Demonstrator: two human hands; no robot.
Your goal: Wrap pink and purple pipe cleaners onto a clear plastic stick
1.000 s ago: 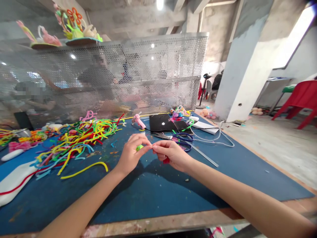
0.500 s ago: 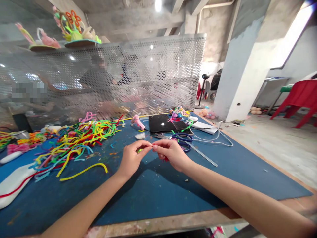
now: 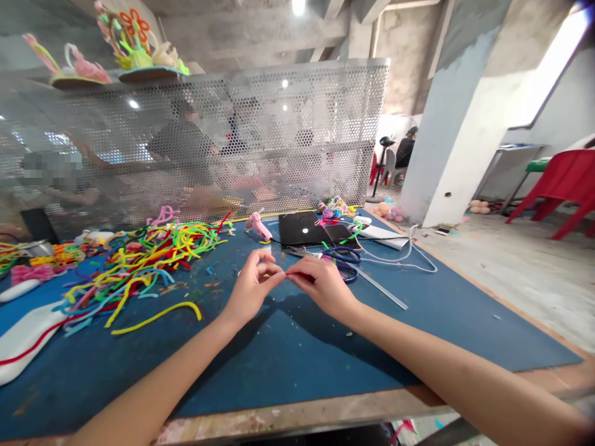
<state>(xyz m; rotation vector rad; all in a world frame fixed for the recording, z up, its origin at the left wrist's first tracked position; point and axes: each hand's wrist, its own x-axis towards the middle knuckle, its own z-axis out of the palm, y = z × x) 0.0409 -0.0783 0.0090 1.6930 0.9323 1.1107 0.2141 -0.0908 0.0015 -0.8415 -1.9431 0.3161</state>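
Note:
My left hand (image 3: 252,285) and my right hand (image 3: 325,286) meet above the middle of the table, thumbs and forefingers pinched tip to tip. Whatever sits between the fingertips is too small and hidden to make out. Just behind my right hand lie scissors with dark blue handles (image 3: 349,255). A pink hot glue gun (image 3: 258,227) stands beyond my left hand. Off to the left is a tangled heap of coloured pipe cleaners (image 3: 171,248), and one yellow pipe cleaner (image 3: 158,319) lies apart from it, closer to me.
A black tablet-like slab (image 3: 297,231) lies at the back, beside a white power strip (image 3: 383,235) with a looping cable. A clear glue stick (image 3: 383,288) is right of the scissors. A white shoe-shaped object (image 3: 28,347) rests at far left. A perforated metal screen (image 3: 279,148) closes the back.
My fingertips stay together while their pose shifts slightly. The red bits that showed at the fingertips and under my right hand are now out of sight. My left fingers are a little more raised.

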